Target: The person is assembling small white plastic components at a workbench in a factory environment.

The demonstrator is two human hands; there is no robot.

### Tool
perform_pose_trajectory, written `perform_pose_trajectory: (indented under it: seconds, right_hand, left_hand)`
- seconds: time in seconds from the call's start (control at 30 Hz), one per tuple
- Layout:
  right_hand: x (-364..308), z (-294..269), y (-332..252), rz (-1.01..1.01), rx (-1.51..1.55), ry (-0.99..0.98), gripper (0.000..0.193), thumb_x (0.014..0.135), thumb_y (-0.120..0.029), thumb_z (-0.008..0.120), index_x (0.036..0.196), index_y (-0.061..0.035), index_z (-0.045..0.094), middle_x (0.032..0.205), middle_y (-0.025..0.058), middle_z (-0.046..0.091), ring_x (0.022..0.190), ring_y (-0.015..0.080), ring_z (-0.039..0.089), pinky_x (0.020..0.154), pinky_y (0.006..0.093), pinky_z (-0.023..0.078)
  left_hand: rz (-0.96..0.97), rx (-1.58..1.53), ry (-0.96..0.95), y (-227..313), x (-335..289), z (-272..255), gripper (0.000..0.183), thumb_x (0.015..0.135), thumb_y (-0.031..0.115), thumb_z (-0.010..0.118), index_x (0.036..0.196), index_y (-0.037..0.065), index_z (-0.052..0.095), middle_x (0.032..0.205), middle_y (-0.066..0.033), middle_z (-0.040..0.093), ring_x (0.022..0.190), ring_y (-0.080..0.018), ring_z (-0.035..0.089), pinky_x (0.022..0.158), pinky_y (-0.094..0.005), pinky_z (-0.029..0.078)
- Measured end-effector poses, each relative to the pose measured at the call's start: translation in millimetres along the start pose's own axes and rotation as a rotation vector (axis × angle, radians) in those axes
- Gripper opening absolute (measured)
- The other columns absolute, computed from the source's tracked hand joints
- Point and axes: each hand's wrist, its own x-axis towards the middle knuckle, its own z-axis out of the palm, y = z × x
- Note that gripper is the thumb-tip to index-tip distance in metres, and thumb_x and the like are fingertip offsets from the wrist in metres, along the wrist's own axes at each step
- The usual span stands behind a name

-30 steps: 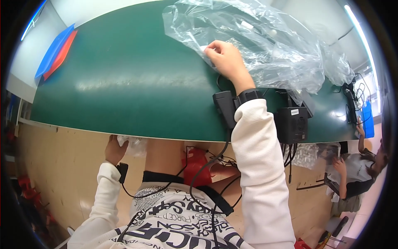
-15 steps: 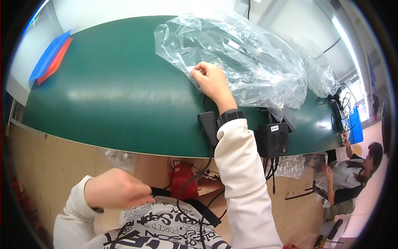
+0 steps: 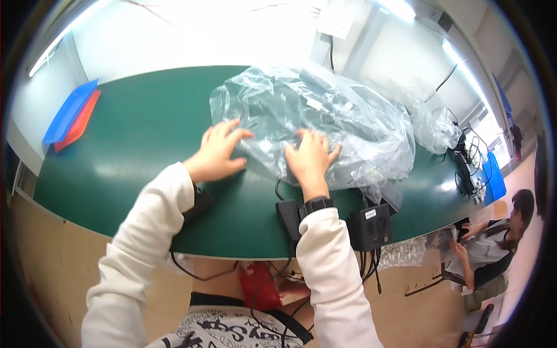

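Observation:
A large clear plastic bag [image 3: 365,130] lies crumpled across the middle and right of the green table [image 3: 145,133], with small pale items showing faintly through it. My left hand [image 3: 219,152] is at the bag's left edge, fingers spread apart, with nothing seen in it. On the near side of the bag rests my right hand [image 3: 311,155], its fingers spread over the plastic. Black devices sit at both wrists, with cables running down from them. The bag's opening cannot be made out.
Blue [image 3: 69,113] and red [image 3: 80,124] trays lean at the far left. A black box with a fan [image 3: 370,225] stands at the near edge, cables hanging. Another clear bag [image 3: 432,124] and black cables [image 3: 462,171] lie to the right. A person [image 3: 484,249] sits beyond.
My left hand has risen from over my lap to the bag's left edge and spread its fingers. My right hand has opened from a pinch. The view has tilted up.

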Motion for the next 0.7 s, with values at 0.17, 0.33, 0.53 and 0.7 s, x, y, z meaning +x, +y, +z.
perform_pose_trajectory:
  seconds: [0.17, 0.33, 0.53, 0.7]
  right_hand:
    - [-3, 2, -3, -0.052, 0.121, -0.019, 0.026, 0.073, -0.026, 0.061, 0.098, -0.0183, 0.065, 0.106, 0.0033, 0.058, 0.107, 0.0222, 0.051, 0.105, 0.0534, 0.013]
    - [0, -7, -17, -0.198, 0.23, 0.1, 0.021, 0.074, -0.026, 0.061, 0.094, -0.0178, 0.064, 0.095, 0.0014, 0.059, 0.103, 0.0207, 0.051, 0.103, 0.051, 0.016]
    - [-10, -9, -36, -0.54, 0.552, 0.011, 0.031, 0.076, -0.036, 0.063, 0.098, -0.0145, 0.06, 0.093, 0.0012, 0.061, 0.101, 0.0191, 0.052, 0.102, 0.0513, 0.017]
    - [-10, -11, -29, -0.558, 0.493, -0.146, 0.027, 0.07, -0.031, 0.068, 0.09, -0.0138, 0.062, 0.075, -0.0004, 0.059, 0.086, 0.0182, 0.056, 0.096, 0.0436, 0.027]
  left_hand:
    - [-0.035, -0.201, -0.055, -11, 0, 16, 0.032, 0.076, 0.02, 0.065, 0.107, 0.018, 0.059, 0.127, -0.0104, 0.047, 0.124, -0.0311, 0.036, 0.104, -0.0489, 0.023]
    - [-0.055, -0.471, 0.216, -8, 2, 13, 0.018, 0.072, 0.012, 0.066, 0.089, 0.008, 0.064, 0.089, -0.0069, 0.064, 0.093, -0.0249, 0.055, 0.084, -0.0344, 0.041]
    - [-0.104, -0.486, 0.263, -12, 3, 14, 0.022, 0.071, 0.013, 0.066, 0.092, 0.009, 0.062, 0.099, -0.0078, 0.061, 0.101, -0.0255, 0.053, 0.087, -0.0354, 0.04]
    - [-0.045, -0.301, 0.335, -7, 1, 13, 0.022, 0.07, 0.016, 0.066, 0.091, 0.012, 0.062, 0.113, -0.0083, 0.055, 0.114, -0.0275, 0.045, 0.098, -0.0399, 0.031]
